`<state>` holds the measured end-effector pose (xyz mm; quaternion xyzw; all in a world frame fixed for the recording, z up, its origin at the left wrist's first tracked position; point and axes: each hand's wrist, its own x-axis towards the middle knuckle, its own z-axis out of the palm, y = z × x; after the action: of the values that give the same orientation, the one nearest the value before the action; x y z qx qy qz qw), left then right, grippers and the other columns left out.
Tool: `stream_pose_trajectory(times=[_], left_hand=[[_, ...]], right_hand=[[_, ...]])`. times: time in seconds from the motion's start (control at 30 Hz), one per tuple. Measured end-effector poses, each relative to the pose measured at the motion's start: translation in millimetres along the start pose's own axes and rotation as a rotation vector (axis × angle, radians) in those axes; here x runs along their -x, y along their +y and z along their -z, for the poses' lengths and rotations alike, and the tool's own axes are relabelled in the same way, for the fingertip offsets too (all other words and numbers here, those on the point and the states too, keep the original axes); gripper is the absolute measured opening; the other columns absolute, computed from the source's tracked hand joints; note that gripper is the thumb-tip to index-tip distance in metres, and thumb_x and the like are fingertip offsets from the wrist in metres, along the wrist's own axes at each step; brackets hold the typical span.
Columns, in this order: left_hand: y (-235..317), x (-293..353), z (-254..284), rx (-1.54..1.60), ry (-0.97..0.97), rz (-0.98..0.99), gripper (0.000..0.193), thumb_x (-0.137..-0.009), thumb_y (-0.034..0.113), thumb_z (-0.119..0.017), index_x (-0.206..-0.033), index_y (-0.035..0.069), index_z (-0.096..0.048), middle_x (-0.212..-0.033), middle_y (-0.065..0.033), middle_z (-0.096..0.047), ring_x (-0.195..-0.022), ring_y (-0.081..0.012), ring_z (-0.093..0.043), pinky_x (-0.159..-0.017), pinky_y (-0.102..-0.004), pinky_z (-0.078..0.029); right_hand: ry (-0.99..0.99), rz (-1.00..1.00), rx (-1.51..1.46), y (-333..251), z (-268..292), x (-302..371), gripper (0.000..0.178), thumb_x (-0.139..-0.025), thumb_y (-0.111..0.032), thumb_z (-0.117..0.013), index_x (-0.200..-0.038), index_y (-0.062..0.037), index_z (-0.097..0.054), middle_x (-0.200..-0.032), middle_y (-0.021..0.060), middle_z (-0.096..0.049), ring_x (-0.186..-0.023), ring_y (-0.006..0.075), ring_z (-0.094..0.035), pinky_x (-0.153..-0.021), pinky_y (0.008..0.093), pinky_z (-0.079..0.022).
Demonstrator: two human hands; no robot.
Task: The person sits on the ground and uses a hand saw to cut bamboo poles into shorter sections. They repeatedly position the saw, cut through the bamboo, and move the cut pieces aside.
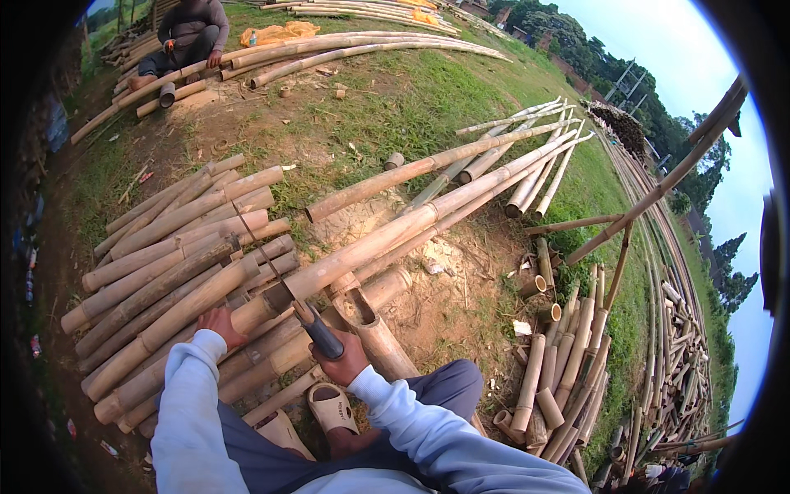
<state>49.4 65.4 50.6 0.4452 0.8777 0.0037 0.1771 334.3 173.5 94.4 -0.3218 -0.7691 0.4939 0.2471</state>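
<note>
My right hand (344, 356) is closed around the dark handle of a hand saw (319, 329). Its thin blade lies across a long bamboo pole (362, 255), pointing away toward the upper left. Left of the blade, my left hand (220, 327) grips the pole's near end, fingers over the top. Beneath the pole, close to my right hand, a thick bamboo piece (380, 342) with an opening cut in its top acts as a rest. Cut bamboo lengths (177, 272) lie side by side at the left, some under my left forearm. How deep the blade sits is hard to see.
Another person (193, 37) sits at the far left beside long bamboo poles (362, 41). More poles (518, 156) stretch over the grass beyond mine. Short bamboo pieces (568, 362) are stacked at the right, near a leaning pole frame (650, 198). Sawdust (444, 263) covers the soil.
</note>
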Motion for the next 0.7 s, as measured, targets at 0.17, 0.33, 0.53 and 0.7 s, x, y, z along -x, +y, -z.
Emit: stream_pose_trajectory(times=[0.17,0.33,0.53,0.7], left_hand=[[-5.2,-11.1,0.1,-0.002,-0.031,-0.023,0.078,-0.065,0.05,-0.083,-0.126,0.004,-0.066,-0.123,-0.0195,-0.068,-0.123,-0.0353,-0.06,-0.108,-0.0511,-0.043],[-1.7,8.6,12.7,0.027,-0.056,0.029,0.074,-0.066,0.048,-0.082,-0.124,0.004,-0.068,-0.127,-0.0223,-0.066,-0.122,-0.0381,-0.06,-0.108,-0.0514,-0.043],[4.7,2.8,22.2,0.019,-0.141,-0.009,0.065,-0.071,0.042,-0.079,-0.12,0.001,-0.067,-0.122,-0.0237,-0.067,-0.118,-0.0383,-0.063,-0.103,-0.0492,-0.047],[-2.6,-4.5,7.0,0.01,-0.06,-0.02,0.076,-0.067,0.042,-0.08,-0.128,0.001,-0.064,-0.119,-0.0254,-0.068,-0.117,-0.0396,-0.063,-0.104,-0.0488,-0.047]], right_hand=[[-0.017,-0.021,-0.128,26.4,2.5,16.8,0.023,-0.087,-0.016,-0.074,-0.102,-0.001,-0.067,-0.074,0.0121,-0.063,-0.066,0.0186,-0.057,-0.065,0.0353,-0.049],[-0.139,-0.214,-0.071,-18.3,62.0,133.1,0.032,-0.089,-0.008,-0.074,-0.119,0.0004,-0.067,-0.084,0.0038,-0.069,-0.077,0.006,-0.057,-0.07,0.0263,-0.049],[-0.058,-0.129,-0.076,-26.2,68.7,131.4,0.02,-0.087,-0.004,-0.072,-0.106,0.0023,-0.069,-0.08,0.0114,-0.07,-0.074,0.0118,-0.064,-0.068,0.0291,-0.051],[-0.038,0.007,-0.104,12.4,-3.6,-2.2,0.015,-0.089,-0.01,-0.072,-0.089,0.0024,-0.064,-0.068,0.0099,-0.062,-0.063,0.0108,-0.053,-0.06,0.0325,-0.046]])
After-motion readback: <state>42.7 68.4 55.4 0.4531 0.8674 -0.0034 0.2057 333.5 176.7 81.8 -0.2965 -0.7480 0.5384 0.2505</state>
